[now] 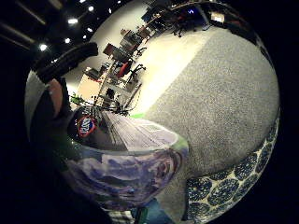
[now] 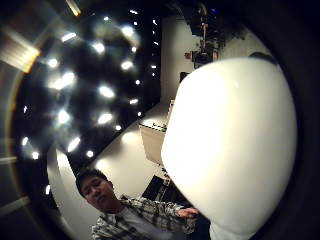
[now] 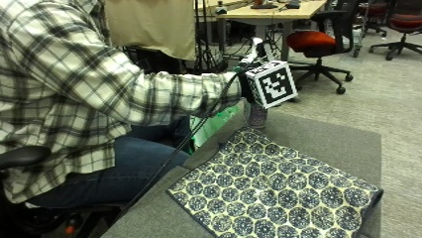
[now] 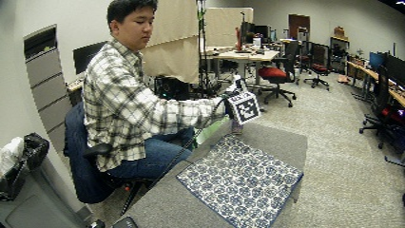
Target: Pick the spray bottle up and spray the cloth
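- Patterned cloth [image 3: 277,196], blue rosettes on a cream ground, lies flat on the near part of the grey table [image 3: 330,136], one corner reaching the table's right edge; nearest thing in the outside view.
- Spray bottle [image 3: 257,113] is past the cloth's far corner, upright, at the far left end of the table; its lower body shows just beyond that corner, and whether the base touches the table or hangs just above it cannot be told.
- Gloved right hand [image 3: 246,84] is at the top of the bottle, arm in a plaid sleeve [image 3: 158,94] reaching out from the seated person on the left.
- In the little-finger-side palm view the bottle's labelled body [image 1: 126,163] fills the area next to the palm, a round blue-and-red logo visible, with a black-strapped finger [image 1: 58,93] lying alongside it.
- In the thumb-side palm view the bottle's white upper part [image 2: 230,145] sits right against the palm and takes up much of the picture.
- Fingers look wrapped round the bottle's neck, the bottle lying inside their curl against the palm; exact fingertip placement and the trigger are hidden.
- Cloth corner also shows in the little-finger-side palm view [image 1: 229,191], on the grey tabletop beside the bottle.
- Far background: office chair with a red seat [image 3: 321,42] and a desk [image 3: 277,12], well apart from the table.
- Green object [image 3: 214,124] near the person's knee, just left of the table; cannot tell what it is.
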The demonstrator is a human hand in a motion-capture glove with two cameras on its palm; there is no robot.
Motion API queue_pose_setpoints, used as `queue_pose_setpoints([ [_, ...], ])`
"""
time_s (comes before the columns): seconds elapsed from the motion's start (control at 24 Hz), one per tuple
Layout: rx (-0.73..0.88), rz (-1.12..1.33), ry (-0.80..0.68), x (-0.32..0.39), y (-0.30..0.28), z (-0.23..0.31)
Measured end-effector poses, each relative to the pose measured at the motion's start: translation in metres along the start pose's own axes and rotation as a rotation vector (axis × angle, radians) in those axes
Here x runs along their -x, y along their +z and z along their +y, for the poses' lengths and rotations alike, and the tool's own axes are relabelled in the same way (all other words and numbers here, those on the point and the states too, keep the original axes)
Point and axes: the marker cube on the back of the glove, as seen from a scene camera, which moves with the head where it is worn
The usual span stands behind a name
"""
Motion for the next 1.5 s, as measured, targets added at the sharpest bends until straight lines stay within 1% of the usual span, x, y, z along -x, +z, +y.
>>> queue_pose_setpoints([
  [0.5,0.02,0.015,-0.008,0.002,0.005,0.0],
  [0.83,0.081,0.029,0.007,0.001,0.005,0.005],
  [1.17,0.126,0.096,0.046,-0.005,-0.004,0.018],
  [1.33,0.124,0.214,0.088,-0.01,-0.012,0.025],
  [1.5,0.108,0.375,0.09,-0.005,-0.027,0.035],
])
